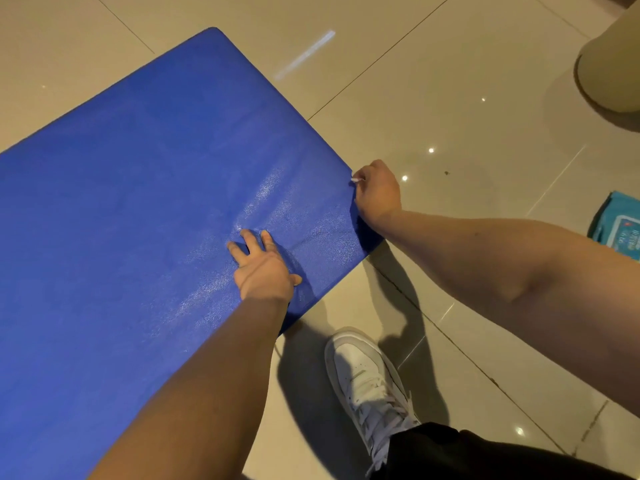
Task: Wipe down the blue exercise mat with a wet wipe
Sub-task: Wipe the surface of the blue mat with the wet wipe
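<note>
ITEM: blue exercise mat (138, 168), flat on tiled floor (450, 98). POS.: under the left hand (263, 268), and reaching right to the right hand (377, 192), which sits at the mat's edge near its corner. LEFT HAND: fingers spread and fairly straight, palm down, pressing on the mat surface; holds nothing, looks to be steadying the mat. RIGHT HAND: fingers curled tight round a wet wipe (356, 180); only a small white scrap shows by the fingers, the rest is hidden in the fist. PROGRESS (est.): a pale sheen runs from just below the left hand up past its fingertips toward the right hand; prob. damp, wiped area, though it could partly be lamp glare. The wipe is now at the edge/corner, so this end seems covered or close to it. The stretch left of the left hand reads matt and shows no sheen; likely not yet done, and the mat's other end is out of frame, so total can't be told. ORIENTATION: one short end lies by the right hand; long axis runs from there diagonally, left of both hands and back toward the wearer. ALSO: wipes pack (620, 226) on floor right of the right forearm; white shoe (367, 379) below the hands, off the mat.
</note>
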A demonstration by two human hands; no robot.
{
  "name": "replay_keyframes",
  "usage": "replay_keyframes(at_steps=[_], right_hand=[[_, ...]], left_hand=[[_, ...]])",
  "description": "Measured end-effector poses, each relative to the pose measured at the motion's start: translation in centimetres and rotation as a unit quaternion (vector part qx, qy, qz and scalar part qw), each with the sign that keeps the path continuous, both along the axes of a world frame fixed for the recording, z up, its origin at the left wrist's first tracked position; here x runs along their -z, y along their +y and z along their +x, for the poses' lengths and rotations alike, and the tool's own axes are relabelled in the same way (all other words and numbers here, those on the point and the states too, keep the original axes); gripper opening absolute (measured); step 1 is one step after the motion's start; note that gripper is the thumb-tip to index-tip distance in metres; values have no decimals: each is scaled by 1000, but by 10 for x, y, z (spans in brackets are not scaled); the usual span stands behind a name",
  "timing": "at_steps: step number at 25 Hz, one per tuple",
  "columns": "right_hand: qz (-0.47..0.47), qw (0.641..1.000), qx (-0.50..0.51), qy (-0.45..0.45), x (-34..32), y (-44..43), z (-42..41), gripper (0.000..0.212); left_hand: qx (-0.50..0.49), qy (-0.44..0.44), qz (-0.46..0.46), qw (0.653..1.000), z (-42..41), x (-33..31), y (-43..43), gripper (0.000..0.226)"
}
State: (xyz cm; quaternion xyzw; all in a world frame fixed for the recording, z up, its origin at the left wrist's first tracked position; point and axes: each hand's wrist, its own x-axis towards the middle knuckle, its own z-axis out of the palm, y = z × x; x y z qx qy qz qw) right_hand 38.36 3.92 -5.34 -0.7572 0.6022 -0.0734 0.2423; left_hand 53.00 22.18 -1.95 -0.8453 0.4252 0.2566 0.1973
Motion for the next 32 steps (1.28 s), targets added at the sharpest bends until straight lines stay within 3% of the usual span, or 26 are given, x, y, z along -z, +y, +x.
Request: replay_keyframes(at_steps=[4,8,10,12,15,19,21,24,27,29,32], right_hand=[[22,998,-55,-31,2,50,29,19],[50,964,-253,-61,-2,104,50,17],[38,945,-322,-43,0,86,45,15],[19,959,-282,0,-1,44,42,15],[-12,989,-142,48,-4,-16,31,19],[-1,998,-48,42,-5,-12,39,21],[14,997,-77,14,-1,21,56,19],[50,977,-207,-14,-3,71,75,21],[42,954,-296,-4,-8,52,70,22],[20,964,-264,18,-10,21,62,23],[-16,991,-128,42,-9,-26,50,21]], left_hand=[[-1,0,10,1000,-1,-1,-2,111],[-2,4,13,1000,2,0,-3,112],[-4,6,13,1000,2,0,-3,111],[-2,13,11,1000,3,-1,-2,111],[-4,15,11,1000,3,-2,-1,110],[-3,9,16,1000,2,-1,-3,111],[-5,10,23,1000,2,-2,-4,112],[-6,8,18,1000,3,0,-4,113],[-11,17,10,1000,4,1,-2,112],[-12,20,10,1000,4,1,-2,111],[-10,20,14,1000,5,1,-2,112]])
